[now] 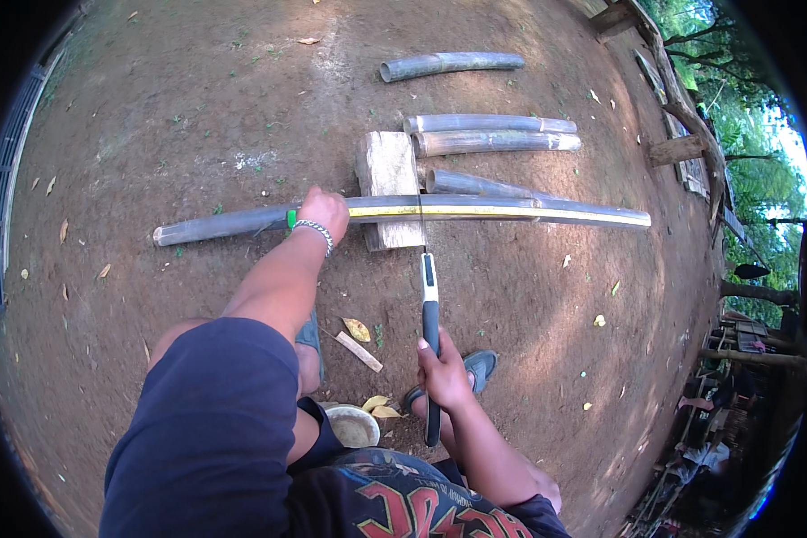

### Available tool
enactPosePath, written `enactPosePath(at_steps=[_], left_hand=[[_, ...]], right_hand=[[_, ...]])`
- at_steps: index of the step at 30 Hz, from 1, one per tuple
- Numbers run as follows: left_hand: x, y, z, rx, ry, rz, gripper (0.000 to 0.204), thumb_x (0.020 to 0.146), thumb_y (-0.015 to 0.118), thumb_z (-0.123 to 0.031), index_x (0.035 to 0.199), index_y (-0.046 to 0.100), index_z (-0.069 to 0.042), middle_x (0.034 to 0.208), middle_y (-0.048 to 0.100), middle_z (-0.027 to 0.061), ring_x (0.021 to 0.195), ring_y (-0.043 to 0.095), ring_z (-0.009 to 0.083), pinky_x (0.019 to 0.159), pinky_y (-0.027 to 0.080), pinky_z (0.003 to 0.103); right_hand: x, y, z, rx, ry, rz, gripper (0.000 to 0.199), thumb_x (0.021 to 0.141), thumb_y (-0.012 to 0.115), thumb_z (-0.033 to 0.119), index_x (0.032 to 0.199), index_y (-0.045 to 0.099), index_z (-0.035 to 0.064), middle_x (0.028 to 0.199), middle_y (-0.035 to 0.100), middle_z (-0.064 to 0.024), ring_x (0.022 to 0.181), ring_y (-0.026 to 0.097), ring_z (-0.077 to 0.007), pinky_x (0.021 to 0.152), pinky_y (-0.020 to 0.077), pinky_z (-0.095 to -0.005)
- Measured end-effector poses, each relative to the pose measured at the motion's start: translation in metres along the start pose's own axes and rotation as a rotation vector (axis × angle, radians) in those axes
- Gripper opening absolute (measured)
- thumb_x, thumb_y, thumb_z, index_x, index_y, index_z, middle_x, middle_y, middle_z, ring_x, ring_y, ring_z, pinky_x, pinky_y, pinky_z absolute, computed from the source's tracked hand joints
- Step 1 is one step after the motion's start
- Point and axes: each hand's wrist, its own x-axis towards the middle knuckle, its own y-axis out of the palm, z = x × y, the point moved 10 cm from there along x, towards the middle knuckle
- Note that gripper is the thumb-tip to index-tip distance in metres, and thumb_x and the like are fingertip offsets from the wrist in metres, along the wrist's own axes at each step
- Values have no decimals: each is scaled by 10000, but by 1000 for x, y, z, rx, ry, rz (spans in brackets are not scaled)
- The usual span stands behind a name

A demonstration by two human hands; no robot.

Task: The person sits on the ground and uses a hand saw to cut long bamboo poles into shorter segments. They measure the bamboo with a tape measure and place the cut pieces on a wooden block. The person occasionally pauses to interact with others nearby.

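A long bamboo pole lies crosswise over a pale wooden block. A yellow measuring tape is stretched along the pole, with a green part showing beside my left hand. My left hand is closed over the pole left of the block; the tape runs out from under it. My right hand grips the black handle of a hand saw with a white front section. Its thin blade points away from me and crosses the pole above the block, seen edge-on. Whether it has cut in cannot be told.
Beyond the block lie several cut bamboo pieces, including one far piece and a paired one. A bowl of something greyish stands by my feet, near a wood strip. Log rails border the right side.
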Motion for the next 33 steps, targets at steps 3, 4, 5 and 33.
enactPosePath(at_steps=[3,4,5,33], left_hand=[[4,-5,-3,9,16,-27,203,918,548,-168,1019,693,-68,918,739,86,873,721,223,823,471,379],[2,-4,-6,19,21,-27,203,918,547,-165,1021,691,-66,916,740,87,874,721,222,825,471,378],[2,-4,-5,9,17,-27,201,917,547,-163,1019,690,-66,911,740,86,871,721,222,825,470,377],[-27,-13,39,-308,-33,-104,521,762,786,-156,1204,534,-44,1131,656,207,1055,656,391,907,534,495]], right_hand=[[-1,-2,3,-20,-25,-28,476,1049,559,227,1487,408,116,740,484,34,554,459,-67,494,403,-265],[-4,-2,-2,-23,-24,-33,477,1049,561,228,1487,409,118,740,483,34,555,459,-67,493,401,-265],[-6,-2,-5,-26,-22,-39,477,1048,563,230,1487,410,120,739,482,35,556,460,-66,492,400,-265],[-44,-69,2,-89,-540,-220,618,1018,581,351,1541,359,107,1332,612,-238,1246,604,-382,1030,476,-434]])
